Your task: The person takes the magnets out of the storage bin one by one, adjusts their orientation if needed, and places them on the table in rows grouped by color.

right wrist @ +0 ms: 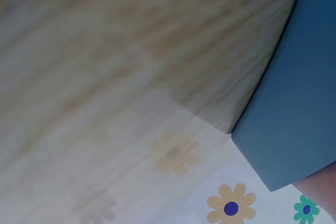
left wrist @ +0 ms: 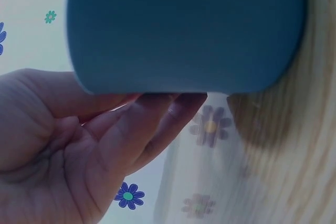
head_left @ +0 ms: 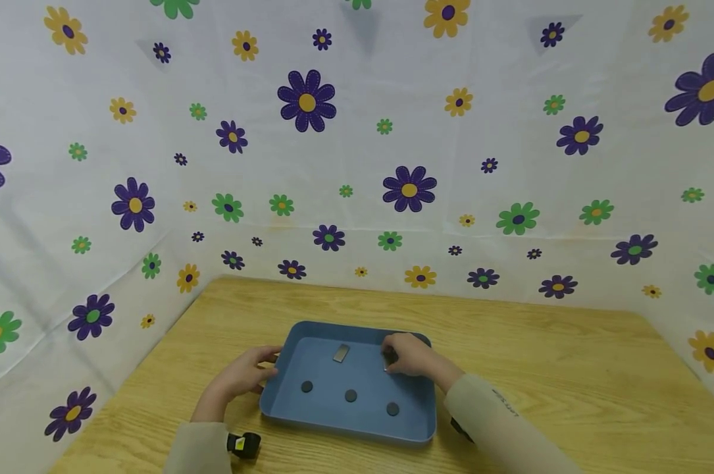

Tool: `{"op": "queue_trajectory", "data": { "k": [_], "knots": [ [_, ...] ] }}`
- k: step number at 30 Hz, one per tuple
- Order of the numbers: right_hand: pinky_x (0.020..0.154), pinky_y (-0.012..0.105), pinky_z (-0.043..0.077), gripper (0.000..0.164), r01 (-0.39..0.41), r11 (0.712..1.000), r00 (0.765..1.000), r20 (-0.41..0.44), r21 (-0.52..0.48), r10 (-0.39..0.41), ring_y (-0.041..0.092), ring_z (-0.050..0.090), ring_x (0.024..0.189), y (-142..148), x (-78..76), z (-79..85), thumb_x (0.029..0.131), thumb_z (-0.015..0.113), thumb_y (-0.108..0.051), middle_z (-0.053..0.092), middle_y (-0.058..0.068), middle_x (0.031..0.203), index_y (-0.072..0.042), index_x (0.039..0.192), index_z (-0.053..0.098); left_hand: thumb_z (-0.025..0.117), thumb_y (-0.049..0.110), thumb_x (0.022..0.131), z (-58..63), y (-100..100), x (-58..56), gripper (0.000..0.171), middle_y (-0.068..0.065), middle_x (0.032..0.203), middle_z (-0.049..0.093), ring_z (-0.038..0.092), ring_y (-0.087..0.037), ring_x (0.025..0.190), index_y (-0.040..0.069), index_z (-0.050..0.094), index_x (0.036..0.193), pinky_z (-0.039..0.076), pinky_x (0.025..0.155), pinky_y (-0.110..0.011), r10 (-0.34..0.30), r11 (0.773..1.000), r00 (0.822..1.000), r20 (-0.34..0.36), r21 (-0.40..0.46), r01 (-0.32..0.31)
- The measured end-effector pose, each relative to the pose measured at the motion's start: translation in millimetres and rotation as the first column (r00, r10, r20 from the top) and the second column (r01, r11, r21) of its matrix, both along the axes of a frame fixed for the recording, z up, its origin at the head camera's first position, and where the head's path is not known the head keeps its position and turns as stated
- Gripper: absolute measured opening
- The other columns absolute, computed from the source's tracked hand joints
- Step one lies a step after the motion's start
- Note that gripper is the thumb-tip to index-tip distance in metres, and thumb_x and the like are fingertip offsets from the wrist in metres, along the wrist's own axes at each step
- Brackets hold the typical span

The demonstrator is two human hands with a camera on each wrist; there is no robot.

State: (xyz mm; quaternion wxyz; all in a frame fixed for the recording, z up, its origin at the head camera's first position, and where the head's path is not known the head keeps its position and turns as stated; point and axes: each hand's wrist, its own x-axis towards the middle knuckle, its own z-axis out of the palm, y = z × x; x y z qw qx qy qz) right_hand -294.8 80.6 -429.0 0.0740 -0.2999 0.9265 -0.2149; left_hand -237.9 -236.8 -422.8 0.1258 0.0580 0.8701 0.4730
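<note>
A shallow blue tray [head_left: 333, 426] lies on the wooden table. My left hand [head_left: 247, 375] is at its left side, the fairly straight fingers touching the outer wall; the left wrist view shows the fingertips partly hidden behind the tray. Inside the tray's back right part, my right hand [head_left: 407, 355] pinches a small silvery flat piece [head_left: 385, 363], mostly covered by the fingers. Further left in the tray lies a rectangular metal plate [head_left: 341, 353]. Along the front are three dark round discs: a left one [head_left: 306, 386], a middle one [head_left: 351, 395] and a right one [head_left: 393, 409].
Wooden tabletop [head_left: 546, 368] surrounds the tray. A white flower-printed cloth [head_left: 357, 151] hangs behind the table and at both sides. Each wrist wears a black camera band, the left one [head_left: 245, 445] close to the tray's front left corner.
</note>
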Motion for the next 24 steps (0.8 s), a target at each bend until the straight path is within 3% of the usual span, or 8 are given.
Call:
{"op": "queue_trajectory", "data": {
  "k": [8,19,24],
  "knots": [
    [0.073,0.036,0.044,0.029,0.002,1.0,1.0,0.013,0.021,-0.002,0.02,0.053,0.082,-2.3,3.8,2.6,0.072,0.072,-0.009,0.057,0.006,0.088,0.001,0.097,0.059,0.049,-0.004,0.087,0.9,-0.3,0.1,0.043,-0.023,0.12,0.046,0.051,-0.033,0.099,-0.002,0.041,0.129,0.05,0.062,-0.039,-0.003,1.0,1.0,0.004,-0.003,0.003],
    [0.063,0.031,0.042,0.029,-0.014,0.993,0.997,-0.078,0.117,0.023,0.015,0.047,0.07,-3.3,6.2,5.5,0.072,0.072,-0.013,0.052,0.003,0.08,0.0,0.094,0.06,0.049,-0.004,0.087,0.6,0.5,0.1,0.043,-0.023,0.12,0.047,0.051,-0.033,0.099,-0.003,0.041,0.129,0.05,0.061,-0.039,0.002,1.0,1.0,-0.001,-0.01,-0.002],
    [0.062,0.031,0.042,0.028,-0.006,0.993,0.998,-0.055,0.116,0.013,0.015,0.045,0.07,-4.1,6.8,6.6,0.07,0.072,-0.012,0.05,0.002,0.078,-0.001,0.092,0.059,0.048,-0.005,0.087,1.9,1.5,1.8,0.043,-0.025,0.12,0.046,0.051,-0.035,0.1,-0.005,0.041,0.128,0.05,0.062,-0.039,0.001,1.0,1.0,-0.005,-0.009,-0.001]
  ]
}}
